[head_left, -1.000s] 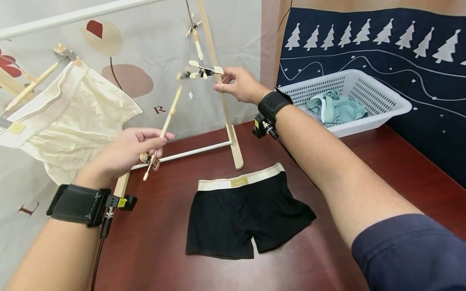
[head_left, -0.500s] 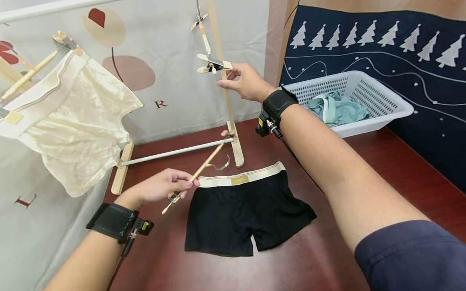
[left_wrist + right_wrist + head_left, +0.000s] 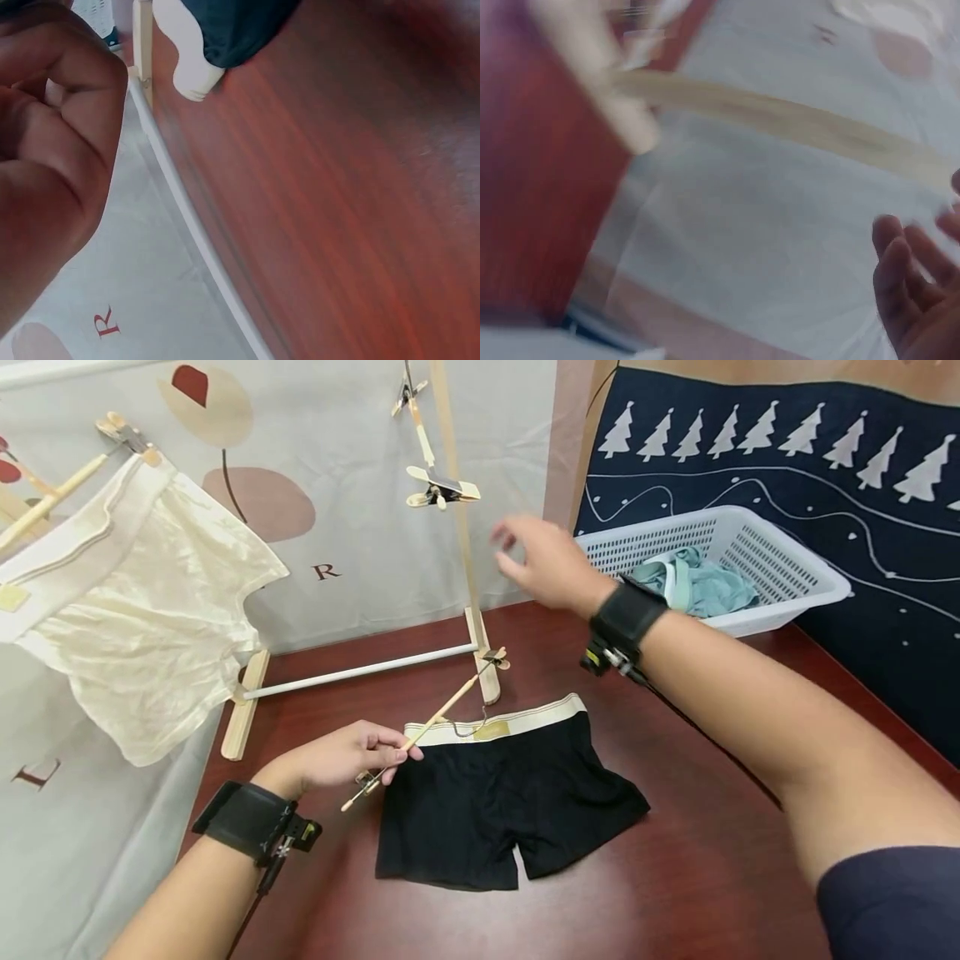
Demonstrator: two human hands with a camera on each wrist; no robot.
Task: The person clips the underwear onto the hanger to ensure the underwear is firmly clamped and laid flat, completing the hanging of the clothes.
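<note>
The wooden clip hanger (image 3: 427, 732) lay low over the counter (image 3: 675, 877), its stick slanting from 7 o'clock up toward 1 o'clock, one clip (image 3: 495, 657) at the far end near the foot of the wooden rack (image 3: 480, 652) and the other (image 3: 366, 782) beside the holding fingers. Its metal hook (image 3: 465, 728) hung over the cream waistband of the black boxer briefs (image 3: 495, 802), which lay flat at the middle of the counter. The left hand (image 3: 341, 760) pinched the stick between thumb and fingertips; the left wrist view showed only curled fingers (image 3: 52, 142) above the red-brown counter.

A second before, that hanger was held high, up by the rack's pole; half a second before, it was already down by the waistband, and by this moment it had slid a little further so the hook reached the band. I judged the hanger to be brought to the briefs for clipping.

The right hand (image 3: 551, 564) had let go of the hanging clothespin (image 3: 438, 493) at 12 o'clock and drifted away toward 2 o'clock, blurred, fingers spread and empty; the right wrist view showed loose fingertips (image 3: 911, 300).

Further out, cream shorts (image 3: 142, 610) hung at 10 o'clock, and a white basket (image 3: 795, 568) with teal garments (image 3: 697, 585) stood at 2 o'clock.
</note>
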